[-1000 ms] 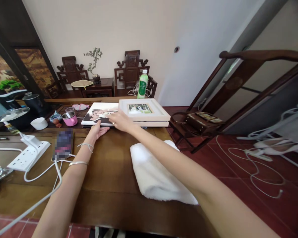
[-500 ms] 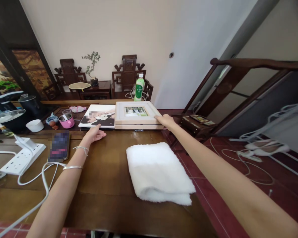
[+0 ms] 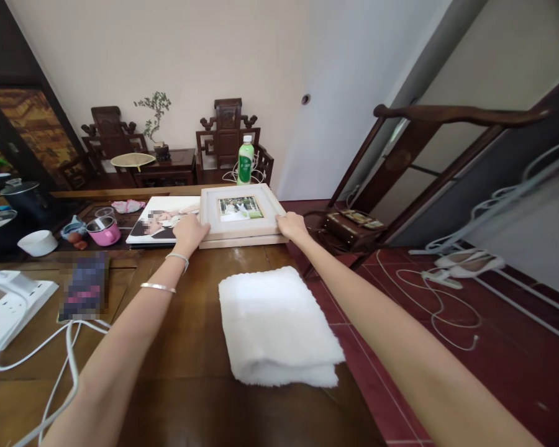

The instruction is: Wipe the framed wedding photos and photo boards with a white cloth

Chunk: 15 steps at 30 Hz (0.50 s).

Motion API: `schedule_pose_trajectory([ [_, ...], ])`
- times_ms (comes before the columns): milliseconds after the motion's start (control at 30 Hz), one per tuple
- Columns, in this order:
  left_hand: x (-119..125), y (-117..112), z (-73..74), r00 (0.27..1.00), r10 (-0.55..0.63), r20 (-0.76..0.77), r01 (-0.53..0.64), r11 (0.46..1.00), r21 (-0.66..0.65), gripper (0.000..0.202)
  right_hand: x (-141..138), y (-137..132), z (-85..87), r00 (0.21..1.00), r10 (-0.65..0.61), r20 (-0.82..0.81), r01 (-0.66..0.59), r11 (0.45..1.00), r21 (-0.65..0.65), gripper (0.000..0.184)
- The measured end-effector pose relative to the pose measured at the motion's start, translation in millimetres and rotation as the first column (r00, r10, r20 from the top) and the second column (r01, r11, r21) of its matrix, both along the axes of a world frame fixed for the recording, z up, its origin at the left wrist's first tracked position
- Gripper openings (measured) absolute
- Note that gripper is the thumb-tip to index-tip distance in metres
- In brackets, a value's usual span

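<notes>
A light wooden picture frame [image 3: 209, 214] with a small photo in its middle lies at the far side of the table, on top of another pale frame or box [image 3: 242, 241]. My left hand [image 3: 190, 231] is closed on the upper frame's near left corner. On the right edge, my right hand [image 3: 292, 226] grips the same frame, its thumb on top. Left of the frames lies a large photo album or print [image 3: 142, 228], partly behind my left hand. Nearer to me, a folded white fluffy cloth [image 3: 274, 329] rests on the table.
A green bottle [image 3: 245, 162] stands behind the frames. To the left are a pink cup [image 3: 104, 231], a white bowl [image 3: 37, 243], a phone [image 3: 84, 287] and a power strip [image 3: 18, 313] with white cables. A wooden chair [image 3: 400, 161] stands at the right.
My left hand has moved from the album's front edge to the picture frame's left corner and taken hold. My right hand stays on its right side. The view has turned slightly right.
</notes>
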State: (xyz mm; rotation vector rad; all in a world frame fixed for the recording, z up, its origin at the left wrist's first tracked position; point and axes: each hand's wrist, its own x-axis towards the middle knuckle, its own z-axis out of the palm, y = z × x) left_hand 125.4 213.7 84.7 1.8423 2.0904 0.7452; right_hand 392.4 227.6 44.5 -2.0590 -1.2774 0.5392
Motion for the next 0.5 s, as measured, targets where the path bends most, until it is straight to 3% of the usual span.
schedule_pose_trajectory([
  [200,6,-4,11.7,0.976,-0.107,-0.190,0.122,0.990,0.069,0.023,5,-18,14.9,0.990,0.001,-0.138,0.018,0.990,0.142,0.035],
  [367,-3,-39,43.6,0.966,-0.117,-0.229,0.153,0.977,0.146,0.027,8,-50,46.8,0.931,0.070,-0.359,0.040,0.956,0.289,0.037],
  [433,-12,-58,56.3,0.986,-0.108,-0.130,0.135,0.966,0.222,0.027,5,-72,63.1,0.893,0.117,-0.435,0.044,0.939,0.342,0.034],
  [500,-20,-78,63.1,0.959,-0.167,0.229,0.111,0.965,0.238,0.023,-2,-100,78.2,0.858,0.171,-0.484,0.038,0.920,0.391,0.027],
])
